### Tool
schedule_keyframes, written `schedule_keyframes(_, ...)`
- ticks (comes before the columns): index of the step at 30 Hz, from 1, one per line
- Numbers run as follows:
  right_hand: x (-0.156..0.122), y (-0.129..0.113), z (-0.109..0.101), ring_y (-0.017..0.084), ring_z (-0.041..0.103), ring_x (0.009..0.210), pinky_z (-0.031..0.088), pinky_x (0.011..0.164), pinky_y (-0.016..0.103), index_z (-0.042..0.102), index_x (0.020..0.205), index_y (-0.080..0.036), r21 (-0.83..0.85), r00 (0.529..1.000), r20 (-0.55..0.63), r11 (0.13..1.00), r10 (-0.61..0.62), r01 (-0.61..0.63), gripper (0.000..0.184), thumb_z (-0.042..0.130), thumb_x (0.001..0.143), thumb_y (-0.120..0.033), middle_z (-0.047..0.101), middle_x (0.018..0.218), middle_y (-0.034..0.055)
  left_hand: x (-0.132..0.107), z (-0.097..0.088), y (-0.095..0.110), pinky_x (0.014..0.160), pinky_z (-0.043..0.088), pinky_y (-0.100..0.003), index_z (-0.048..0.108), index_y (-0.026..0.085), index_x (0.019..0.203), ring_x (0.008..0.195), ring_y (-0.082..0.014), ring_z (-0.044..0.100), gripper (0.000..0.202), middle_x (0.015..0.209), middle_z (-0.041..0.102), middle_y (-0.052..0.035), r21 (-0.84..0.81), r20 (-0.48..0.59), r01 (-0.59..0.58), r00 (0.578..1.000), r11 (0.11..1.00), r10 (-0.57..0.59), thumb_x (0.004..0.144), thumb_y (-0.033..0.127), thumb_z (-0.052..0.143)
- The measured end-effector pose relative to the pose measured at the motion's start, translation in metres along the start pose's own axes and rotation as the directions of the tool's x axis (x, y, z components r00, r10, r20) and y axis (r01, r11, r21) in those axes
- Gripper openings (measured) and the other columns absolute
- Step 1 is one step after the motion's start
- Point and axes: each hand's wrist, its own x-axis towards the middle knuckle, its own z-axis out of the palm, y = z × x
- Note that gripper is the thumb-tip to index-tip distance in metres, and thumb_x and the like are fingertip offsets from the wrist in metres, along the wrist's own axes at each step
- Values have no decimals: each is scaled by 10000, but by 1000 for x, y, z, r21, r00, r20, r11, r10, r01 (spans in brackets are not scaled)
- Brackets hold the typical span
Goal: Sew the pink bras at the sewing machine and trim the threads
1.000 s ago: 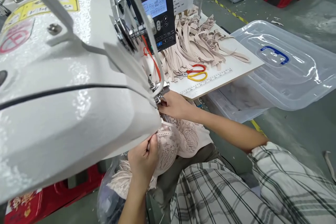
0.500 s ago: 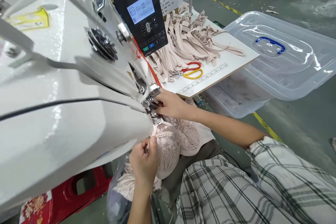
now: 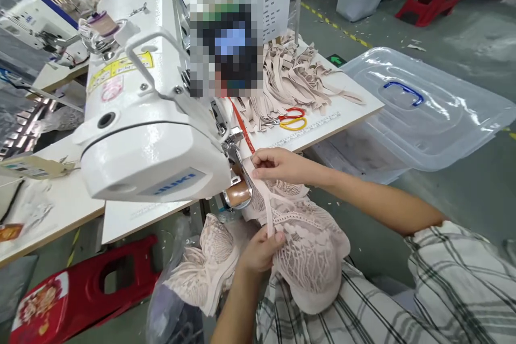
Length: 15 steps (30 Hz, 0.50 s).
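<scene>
A pale pink lace bra [image 3: 310, 258] hangs between my hands over my lap, its cup facing up. My left hand [image 3: 260, 250] is closed on the bra at the lower end of a narrow strap [image 3: 269, 212]. Higher up, my right hand [image 3: 278, 165] pinches the bra's upper edge, close by the needle area of a white sewing machine [image 3: 161, 156]. The bra lies to the right of the machine's metal arm end [image 3: 238, 193], apart from the needle. My right fingertips are partly hidden.
Beige fabric strips [image 3: 294, 75] lie heaped on the white side table [image 3: 322, 131], with red-and-yellow scissors [image 3: 293, 119] beside them. A clear lidded bin [image 3: 427, 113] stands at the right. More lace bras [image 3: 209, 263] hang below left, near a red stool [image 3: 88, 290].
Both hands have drawn the bra away from the needle, toward my body and to the right. The camera view has shifted, showing more of the machine.
</scene>
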Motion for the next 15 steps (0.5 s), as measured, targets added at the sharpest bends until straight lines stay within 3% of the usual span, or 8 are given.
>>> schedule_keyframes(2,-10,7,1,76,465,597,356,567,218,570,805,-164,137,998,-13,988,67,-65,190,692,818,-310,533,692,-56,10,5,-16,849,534,-435,741,136,964,907,-315,695,796,874,738,-139,79,24,2,1000,997,-4,611,842,634)
schedule_keyframes(4,-18,22,3,100,577,671,453,633,238,594,818,-161,304,964,-131,935,233,-185,150,692,827,-274,638,788,-10,17,2,-26,844,525,-414,737,162,918,898,-295,675,763,859,726,-116,187,12,14,1000,982,-17,634,853,581)
schedule_keyframes(5,-22,31,4,115,615,708,492,666,256,606,826,-159,380,916,-220,894,336,-237,121,673,847,-258,667,832,12,19,-3,-28,840,518,-398,731,170,878,883,-281,662,709,838,716,-100,243,-4,21,1000,970,-20,644,826,593)
schedule_keyframes(7,-29,47,1,129,639,742,534,703,276,628,848,-150,461,772,-417,843,480,-275,103,616,899,-238,675,855,33,14,-19,-29,813,501,-364,699,173,759,825,-251,631,585,758,678,-67,367,-59,28,998,930,-7,643,745,652)
schedule_keyframes(9,-35,54,-10,133,636,797,549,740,286,640,935,-139,412,674,-575,875,465,-253,122,574,946,-241,667,915,48,3,-41,-27,740,475,-340,620,186,620,738,-225,582,512,642,604,-32,480,-158,39,986,877,43,641,696,662)
schedule_keyframes(12,-44,44,-36,197,643,1011,569,858,395,609,1195,-174,300,588,-724,932,361,-203,298,595,959,-356,633,1199,86,-17,-82,-25,651,433,-331,515,218,528,622,-201,517,475,537,500,5,600,-283,59,949,798,142,644,666,622)
schedule_keyframes(15,-54,22,-59,229,619,1113,561,894,411,607,1222,-234,198,513,-819,965,258,-169,320,619,941,-386,604,1284,88,-30,-125,-26,709,471,-339,604,226,622,706,-242,602,422,645,625,-27,705,-350,114,914,700,204,659,645,581)
